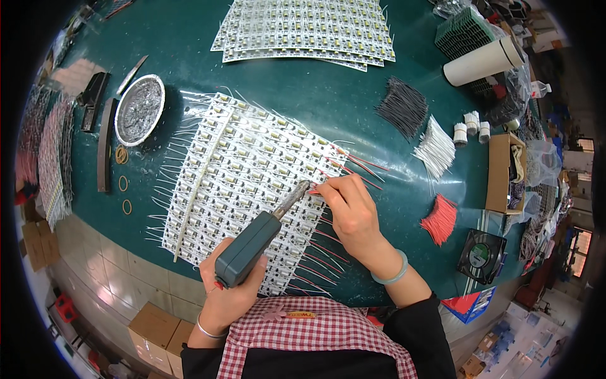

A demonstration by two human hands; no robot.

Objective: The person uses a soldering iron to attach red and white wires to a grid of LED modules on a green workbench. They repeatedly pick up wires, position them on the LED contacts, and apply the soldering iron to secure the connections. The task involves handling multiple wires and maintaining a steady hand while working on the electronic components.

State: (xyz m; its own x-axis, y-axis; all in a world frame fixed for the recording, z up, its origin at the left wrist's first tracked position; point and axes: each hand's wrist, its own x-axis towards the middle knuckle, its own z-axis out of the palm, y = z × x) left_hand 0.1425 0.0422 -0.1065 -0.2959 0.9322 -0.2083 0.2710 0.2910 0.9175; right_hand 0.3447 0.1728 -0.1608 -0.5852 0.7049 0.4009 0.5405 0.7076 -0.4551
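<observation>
My left hand (228, 302) is wrapped round the dark green body of a soldering gun (247, 247). The gun's metal tip points up and right, resting near the right edge of a white LED circuit board panel (243, 167). At that same edge my right hand (355, 218) pinches a red wire (314, 191) close to the tip. Where wire and tip meet is partly covered by my fingers. Red and white wires (325, 252) stick out along the panel's right edge, and pale wires (180, 161) along its left. A thin pale strip (202, 180) lies across the panel.
Farther back lie stacked LED panels (309, 31). To the left are a foil-lined bowl (140, 110) and rubber bands (124, 183). Piles of black wires (402, 107), white wires (435, 148) and red wires (439, 219) lie right, near a small fan (481, 256) and a cardboard box (499, 174).
</observation>
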